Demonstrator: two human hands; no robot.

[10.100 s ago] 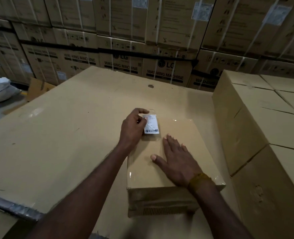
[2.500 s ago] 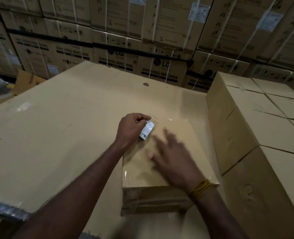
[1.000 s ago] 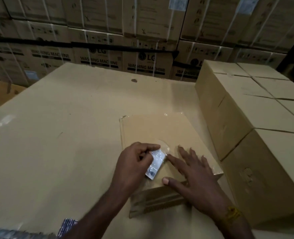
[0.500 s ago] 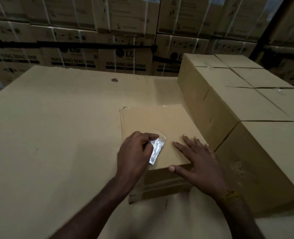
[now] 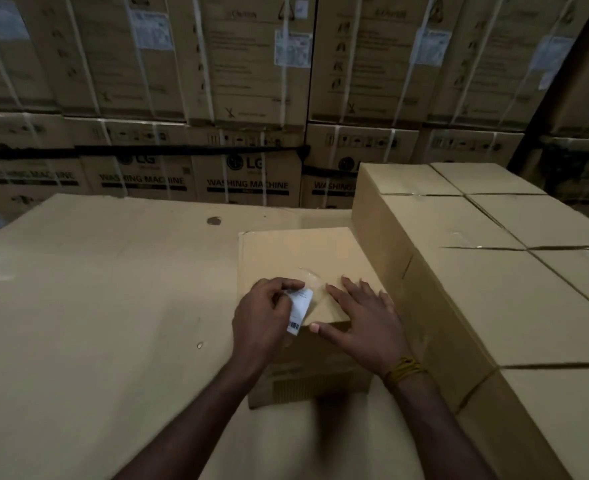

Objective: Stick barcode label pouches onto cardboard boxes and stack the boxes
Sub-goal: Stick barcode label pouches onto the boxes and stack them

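On big flat tan cardboard sheet (image 5: 95,306), head view: small brown cardboard box (image 5: 296,251) beside stacked brown cartons (image 5: 494,306) at right. Left hand (image 5: 265,313) pinches clear plastic pouch with white barcode label (image 5: 300,311) at box's near edge. Right hand (image 5: 365,320) flat, fingers spread, pressing box top. Pouch likely light, limp, slippery; best held by edge. Box looks stiff, liftable by sides.
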